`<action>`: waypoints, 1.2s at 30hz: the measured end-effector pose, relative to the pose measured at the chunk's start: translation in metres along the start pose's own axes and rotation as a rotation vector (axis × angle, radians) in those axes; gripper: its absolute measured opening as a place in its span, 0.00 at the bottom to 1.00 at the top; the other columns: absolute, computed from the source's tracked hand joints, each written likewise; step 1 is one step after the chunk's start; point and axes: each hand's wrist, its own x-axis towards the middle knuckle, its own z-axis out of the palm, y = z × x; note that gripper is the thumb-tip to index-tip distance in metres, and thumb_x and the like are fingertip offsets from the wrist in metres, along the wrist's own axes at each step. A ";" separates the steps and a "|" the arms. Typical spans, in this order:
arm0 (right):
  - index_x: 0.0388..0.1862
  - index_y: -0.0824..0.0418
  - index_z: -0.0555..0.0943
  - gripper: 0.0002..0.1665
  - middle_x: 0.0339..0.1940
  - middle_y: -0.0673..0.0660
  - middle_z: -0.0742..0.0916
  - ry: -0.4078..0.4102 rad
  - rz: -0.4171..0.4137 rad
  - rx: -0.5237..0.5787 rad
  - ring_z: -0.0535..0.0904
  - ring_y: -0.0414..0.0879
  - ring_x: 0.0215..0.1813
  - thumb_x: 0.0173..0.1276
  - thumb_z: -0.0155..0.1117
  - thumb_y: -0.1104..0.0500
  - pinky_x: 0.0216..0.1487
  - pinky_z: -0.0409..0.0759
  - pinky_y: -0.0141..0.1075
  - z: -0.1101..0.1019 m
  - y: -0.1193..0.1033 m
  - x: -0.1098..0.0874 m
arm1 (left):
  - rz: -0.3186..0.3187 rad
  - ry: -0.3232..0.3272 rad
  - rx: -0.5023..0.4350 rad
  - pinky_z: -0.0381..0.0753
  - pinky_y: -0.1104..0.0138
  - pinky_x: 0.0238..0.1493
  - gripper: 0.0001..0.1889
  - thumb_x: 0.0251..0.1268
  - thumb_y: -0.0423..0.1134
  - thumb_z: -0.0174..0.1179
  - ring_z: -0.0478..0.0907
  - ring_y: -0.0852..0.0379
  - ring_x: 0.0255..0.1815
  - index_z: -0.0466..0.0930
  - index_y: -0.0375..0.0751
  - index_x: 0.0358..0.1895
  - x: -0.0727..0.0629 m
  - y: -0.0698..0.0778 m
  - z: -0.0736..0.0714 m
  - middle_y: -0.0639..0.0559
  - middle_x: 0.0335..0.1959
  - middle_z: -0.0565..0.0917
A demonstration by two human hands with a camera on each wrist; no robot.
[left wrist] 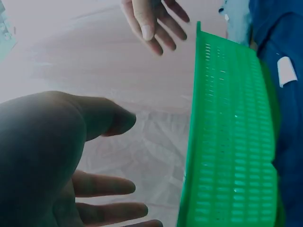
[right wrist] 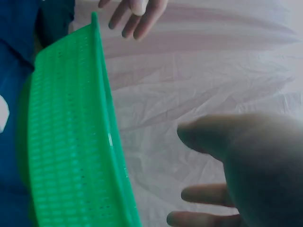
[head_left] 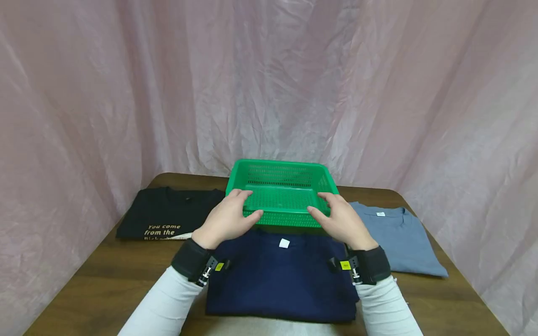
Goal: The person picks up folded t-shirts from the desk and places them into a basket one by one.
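Both hands hover apart from each other near the front of a green plastic basket [head_left: 281, 218], which has slotted walls and nothing inside. My left hand [head_left: 229, 217] is by the basket's front left corner, fingers extended and thumb apart, holding nothing. Opposite it, my right hand [head_left: 342, 219] is spread the same way by the front right corner. In both wrist views the fingers stand off the basket wall [left wrist: 232, 137]. Below the hands lies a folded navy T-shirt [head_left: 281, 280] with a white neck label [head_left: 284, 243].
To the left lies a folded black T-shirt [head_left: 168, 210] with printed lettering. A folded grey-blue T-shirt [head_left: 403, 242] lies to the right. All rest on a brown wooden table [head_left: 105, 280]. Behind it hangs a pale pink curtain [head_left: 269, 84].
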 end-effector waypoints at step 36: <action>0.23 0.57 0.76 0.26 0.21 0.53 0.79 -0.304 0.440 0.014 0.86 0.50 0.26 0.76 0.73 0.45 0.31 0.84 0.40 0.021 0.051 -0.072 | -0.310 -0.209 -0.143 0.62 0.70 0.19 0.30 0.76 0.48 0.67 0.66 0.60 0.12 0.67 0.48 0.13 -0.070 -0.067 0.017 0.59 0.10 0.65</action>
